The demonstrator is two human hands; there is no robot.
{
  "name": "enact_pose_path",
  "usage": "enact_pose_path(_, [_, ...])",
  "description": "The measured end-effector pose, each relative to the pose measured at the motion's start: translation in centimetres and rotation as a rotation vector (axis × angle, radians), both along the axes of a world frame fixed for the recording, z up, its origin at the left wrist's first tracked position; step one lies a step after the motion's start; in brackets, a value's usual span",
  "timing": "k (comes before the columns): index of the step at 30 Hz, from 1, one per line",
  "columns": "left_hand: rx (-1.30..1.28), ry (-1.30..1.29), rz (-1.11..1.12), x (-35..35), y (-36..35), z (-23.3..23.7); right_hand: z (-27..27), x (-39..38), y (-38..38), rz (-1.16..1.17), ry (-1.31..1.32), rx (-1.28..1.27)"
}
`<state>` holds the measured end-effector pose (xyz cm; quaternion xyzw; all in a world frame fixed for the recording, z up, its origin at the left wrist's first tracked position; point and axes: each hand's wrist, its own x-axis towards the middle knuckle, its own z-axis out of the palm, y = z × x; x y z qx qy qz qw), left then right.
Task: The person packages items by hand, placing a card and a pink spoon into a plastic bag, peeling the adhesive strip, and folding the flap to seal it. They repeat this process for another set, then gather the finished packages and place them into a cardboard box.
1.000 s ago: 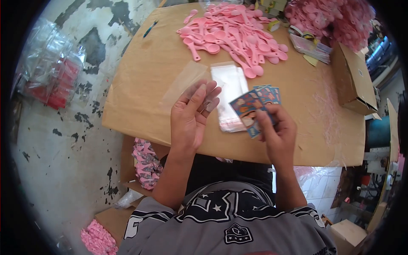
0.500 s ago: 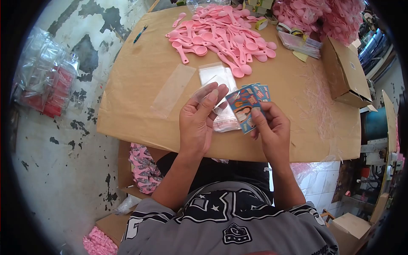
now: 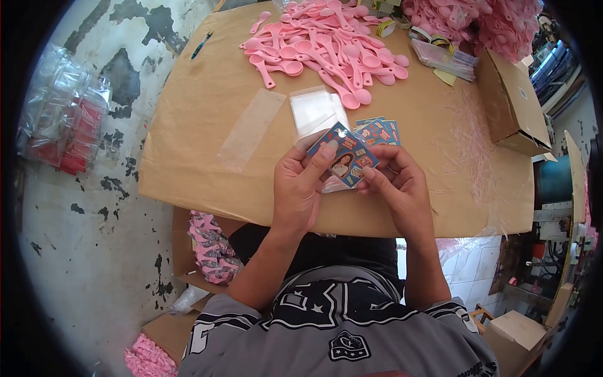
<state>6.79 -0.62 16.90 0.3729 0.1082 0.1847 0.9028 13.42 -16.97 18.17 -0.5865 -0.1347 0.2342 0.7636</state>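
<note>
A blue printed card (image 3: 341,162) with a small picture on it is held tilted between both hands above the table's near side. My left hand (image 3: 300,182) is closed on its left corner, thumb on top. Clear film shows faintly near those fingers; how it lies against the card is hard to tell. My right hand (image 3: 402,182) pinches the card's lower right edge between thumb and fingers. Just beyond the right hand, several more blue cards (image 3: 381,130) lie fanned out. A stack of clear plastic bags (image 3: 311,113) lies behind the card, partly covered by it.
A heap of pink spoons (image 3: 326,53) covers the table's far side. One clear bag (image 3: 251,129) lies flat at left, near a pen (image 3: 201,45). An open cardboard box (image 3: 512,103) and tape rolls (image 3: 419,34) stand at right. Pink shreds (image 3: 471,151) are scattered there.
The right hand has brought one card left to the left hand, whose thumb now presses on it. The other cards now rest behind the right hand. The view has shifted slightly.
</note>
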Motion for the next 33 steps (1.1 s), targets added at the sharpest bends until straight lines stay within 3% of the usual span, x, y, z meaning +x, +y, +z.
enact_pose_path(8, [0.165, -0.017, 0.018, -0.3, -2.0, 0.2, 0.2, -0.5, 1.7, -0.123, -0.112, 0.129])
enact_pose_path(16, [0.194, -0.061, -0.016, -1.0, -1.3, 0.6, -0.1, -1.3, 2.5, -0.014, -0.025, 0.117])
enact_pose_path(19, [-0.032, -0.236, 0.009, -0.5, -0.7, 2.8, 0.5, -2.2, 2.5, -0.028, 0.003, 0.062])
enact_pose_path(23, [-0.152, -0.412, -0.077, 0.0, 0.6, 2.0, 1.0, -3.4, 3.1, -0.017, -0.006, 0.011])
enact_pose_path(29, [-0.295, -0.500, -0.077, -0.3, 0.2, 1.9, 0.5, -3.6, 3.2, 0.032, -0.014, -0.042])
enact_pose_path(33, [-0.223, -0.470, -0.051, -0.1, -0.4, 1.9, -1.5, -2.9, 4.0, -0.023, -0.103, -0.068])
